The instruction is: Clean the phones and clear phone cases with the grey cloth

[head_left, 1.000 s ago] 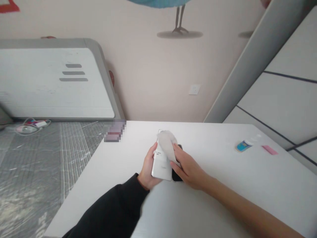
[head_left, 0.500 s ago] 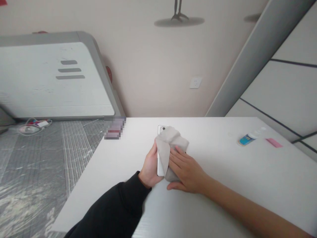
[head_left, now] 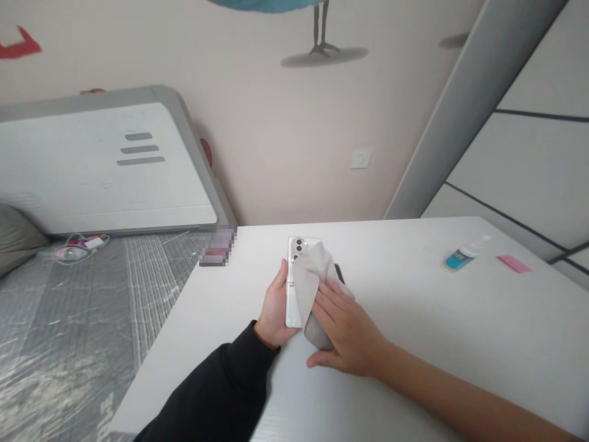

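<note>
My left hand [head_left: 275, 310] is closed around the left edge of a white smartphone [head_left: 292, 310], whose back faces up with its camera lenses near the top. A light grey cloth [head_left: 307, 279] drapes over the right part of the phone. My right hand [head_left: 346, 328] presses the cloth with its fingers together and nearly flat, the thumb apart. A dark edge of something [head_left: 339, 274] shows beside the cloth; I cannot make out what it is.
On the white table [head_left: 391, 294], a small bottle with a blue label [head_left: 460, 258] lies at the right, beside a pink strip [head_left: 513, 264]. A blurred-out item [head_left: 218, 245] is at the far left corner. A plastic-covered bed [head_left: 92, 319] stands left.
My right hand has slid a little down with the cloth, so more of the phone's top and camera shows. The view has tilted slightly upward. My left hand keeps its hold.
</note>
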Motion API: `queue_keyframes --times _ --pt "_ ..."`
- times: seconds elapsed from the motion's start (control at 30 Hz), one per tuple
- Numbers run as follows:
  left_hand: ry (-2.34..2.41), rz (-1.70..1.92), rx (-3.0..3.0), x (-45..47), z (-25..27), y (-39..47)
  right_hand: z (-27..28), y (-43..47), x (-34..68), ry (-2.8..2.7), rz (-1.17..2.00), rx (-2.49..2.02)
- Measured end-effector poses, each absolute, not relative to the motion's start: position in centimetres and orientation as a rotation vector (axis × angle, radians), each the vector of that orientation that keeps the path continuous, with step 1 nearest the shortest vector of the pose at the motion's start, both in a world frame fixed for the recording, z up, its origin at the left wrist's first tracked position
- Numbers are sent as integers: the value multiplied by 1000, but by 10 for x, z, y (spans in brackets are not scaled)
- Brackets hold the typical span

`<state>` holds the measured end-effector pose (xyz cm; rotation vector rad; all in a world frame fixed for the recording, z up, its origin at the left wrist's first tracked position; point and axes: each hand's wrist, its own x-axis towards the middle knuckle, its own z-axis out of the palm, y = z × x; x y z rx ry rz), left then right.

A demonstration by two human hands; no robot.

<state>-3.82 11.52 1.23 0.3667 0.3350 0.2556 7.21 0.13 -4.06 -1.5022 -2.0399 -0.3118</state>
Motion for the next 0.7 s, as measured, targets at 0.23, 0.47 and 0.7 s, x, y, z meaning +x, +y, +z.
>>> queue_keyframes --times 0.23,0.47,0.7 --pt "310 319 396 -42 19 115 -41 2 71 -2057 -369 -1469" --pt "364 139 520 -36 -1 98 -30 8 98 -1872 -373 -1804" --pt "480 185 578 -37 4 96 -32 7 96 -2021 -309 -1526"
